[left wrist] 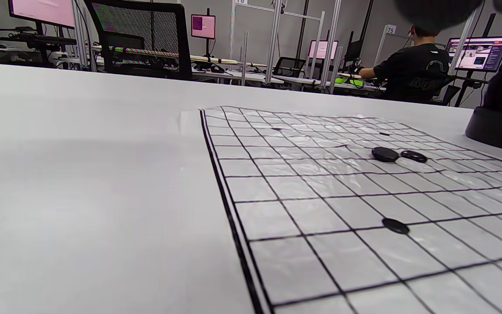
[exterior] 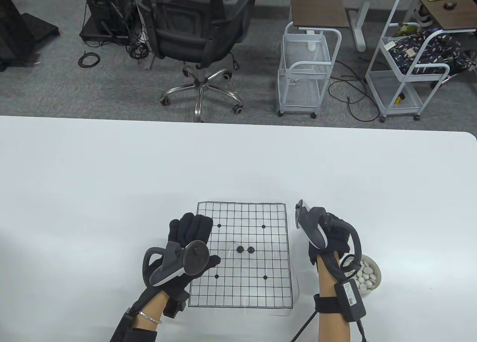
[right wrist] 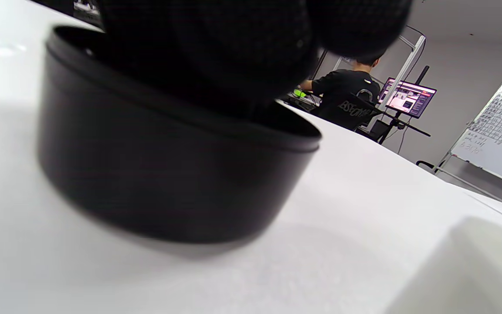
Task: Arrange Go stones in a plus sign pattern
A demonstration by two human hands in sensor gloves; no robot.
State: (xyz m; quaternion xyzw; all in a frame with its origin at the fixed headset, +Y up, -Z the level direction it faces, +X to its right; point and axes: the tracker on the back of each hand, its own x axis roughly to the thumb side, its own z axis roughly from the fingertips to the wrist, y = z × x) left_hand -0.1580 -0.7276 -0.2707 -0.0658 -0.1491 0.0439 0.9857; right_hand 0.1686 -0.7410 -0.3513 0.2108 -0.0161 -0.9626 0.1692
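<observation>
Your right grip (exterior: 328,241) is reaching down into the black bowl (right wrist: 168,174) just right of the board (exterior: 240,254), and the right wrist view shows only dark glove over the rim, so you cannot tell whether the fingers have closed on a stone. Your left grip (exterior: 190,245) lies on the board's left edge with straight fingers, holding nothing. Two black stones (exterior: 245,249) sit side by side near the board's centre, touching or nearly so, their line running left to right across the board. By my judgement that is the centre and the right arm of the plus, so three stones remain: one left of centre, one beyond it, one nearer you. From your right grip the centre lies to the left, across the board's right half; your left grip is somewhat nearer it, but the black supply is at your right. A white bowl of white stones (exterior: 367,275) stands right of the board, nearer you than the black bowl, just beside your right wrist. No readable brand or label is on the board or bowls; a small "75" sign (left wrist: 390,29) hangs in the room behind.
</observation>
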